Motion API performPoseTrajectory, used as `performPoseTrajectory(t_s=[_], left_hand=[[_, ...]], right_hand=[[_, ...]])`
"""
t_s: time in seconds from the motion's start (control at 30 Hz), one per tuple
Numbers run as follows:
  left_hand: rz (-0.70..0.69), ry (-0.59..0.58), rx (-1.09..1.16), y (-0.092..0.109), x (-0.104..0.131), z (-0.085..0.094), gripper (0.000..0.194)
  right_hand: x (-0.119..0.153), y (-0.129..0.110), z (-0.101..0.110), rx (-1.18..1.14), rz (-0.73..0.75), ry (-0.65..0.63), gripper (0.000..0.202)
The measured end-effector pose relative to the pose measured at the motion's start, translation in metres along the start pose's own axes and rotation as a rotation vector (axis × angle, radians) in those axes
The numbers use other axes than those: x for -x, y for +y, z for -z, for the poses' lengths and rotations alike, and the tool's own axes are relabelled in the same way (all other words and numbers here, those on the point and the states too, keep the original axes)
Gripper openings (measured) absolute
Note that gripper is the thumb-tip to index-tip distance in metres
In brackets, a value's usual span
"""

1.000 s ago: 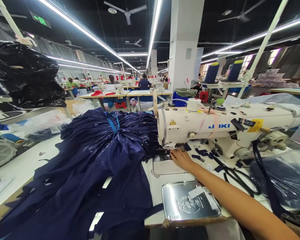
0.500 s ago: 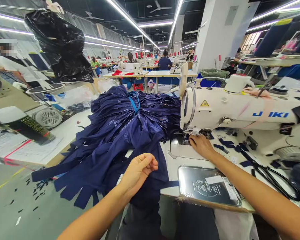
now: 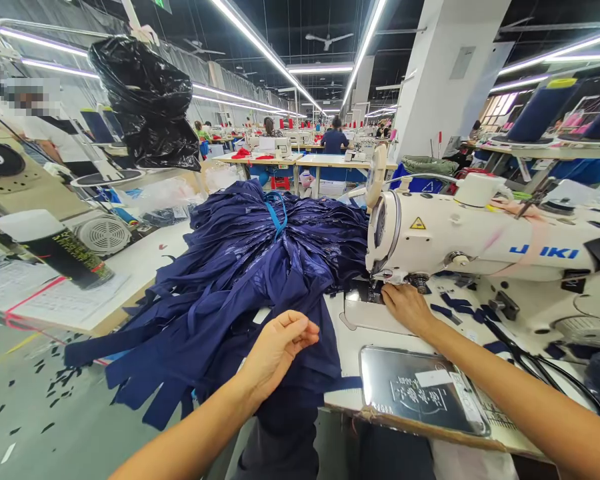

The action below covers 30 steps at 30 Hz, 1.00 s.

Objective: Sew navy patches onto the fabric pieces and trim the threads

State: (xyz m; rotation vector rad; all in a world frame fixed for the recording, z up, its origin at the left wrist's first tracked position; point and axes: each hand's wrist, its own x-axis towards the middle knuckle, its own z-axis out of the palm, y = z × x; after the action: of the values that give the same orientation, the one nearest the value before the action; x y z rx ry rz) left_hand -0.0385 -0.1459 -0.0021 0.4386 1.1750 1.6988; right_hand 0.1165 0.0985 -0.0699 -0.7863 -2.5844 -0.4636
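My left hand (image 3: 283,347) hovers over the near side of a heap of navy fabric pieces (image 3: 235,280), fingers curled in and thumb against the index finger. Whatever may be in that pinch is too small to see. My right hand (image 3: 410,308) rests on the bed of a white sewing machine (image 3: 470,233), its fingers together beside the needle and presser foot (image 3: 374,288). Its fingertips are partly hidden, so I cannot make out what they press on or hold. A blue tie (image 3: 276,217) gathers the heap of fabric.
Close to the table edge lies a shiny metal plate (image 3: 405,387). Black scissors (image 3: 535,360) and navy scraps (image 3: 453,303) are right of my right hand. A spray can (image 3: 70,253) lies on the left table, below a hanging black plastic bag (image 3: 145,100). Other people sit further back.
The view has tilted up slightly, so the machine and table sit a little lower in it. Both hands keep nearly the same places and poses.
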Motion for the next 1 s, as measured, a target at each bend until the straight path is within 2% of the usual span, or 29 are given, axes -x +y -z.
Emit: performPoseTrajectory(t_s=[0.13, 0.27, 0.37, 0.43, 0.53, 0.63, 0.77, 0.83, 0.9, 1.0], left_hand=[[-0.273, -0.045, -0.374, 0.02, 0.001, 0.005, 0.026], [-0.591, -0.037, -0.805, 0.05, -0.018, 0.011, 0.029], [-0.812, -0.054, -1.157, 0.061, -0.045, 0.009, 0.023], [-0.901, -0.104, -1.416, 0.059, -0.063, 0.007, 0.028], [-0.896, -0.13, -1.768, 0.053, -0.081, 0.011, 0.034], [-0.793, -0.075, -2.006, 0.057, -0.085, 0.035, 0.036], [-0.63, -0.139, -2.201, 0.078, -0.081, 0.079, 0.026], [-0.598, -0.158, -2.244, 0.085, -0.079, 0.09, 0.024], [-0.63, -0.148, -2.269, 0.085, -0.079, 0.087, 0.026], [-0.795, -0.107, -2.274, 0.079, -0.079, 0.064, 0.027]], right_hand=[[0.002, -0.005, 0.012, 0.079, 0.107, -0.03, 0.023], [0.007, -0.03, 0.038, 0.073, 0.301, -0.028, 0.023], [-0.002, -0.059, 0.056, 0.015, 0.453, 0.097, 0.025], [-0.017, -0.079, 0.062, -0.017, 0.532, 0.192, 0.031], [-0.048, -0.104, 0.059, -0.042, 0.566, 0.229, 0.033], [-0.072, -0.115, 0.048, -0.055, 0.521, 0.12, 0.031], [-0.076, -0.1, 0.033, -0.108, 0.362, -0.023, 0.022], [-0.069, -0.087, 0.026, -0.186, 0.228, -0.048, 0.019], [-0.061, -0.077, 0.02, -0.263, 0.132, -0.071, 0.019], [-0.053, -0.071, 0.014, -0.301, 0.122, -0.078, 0.017]])
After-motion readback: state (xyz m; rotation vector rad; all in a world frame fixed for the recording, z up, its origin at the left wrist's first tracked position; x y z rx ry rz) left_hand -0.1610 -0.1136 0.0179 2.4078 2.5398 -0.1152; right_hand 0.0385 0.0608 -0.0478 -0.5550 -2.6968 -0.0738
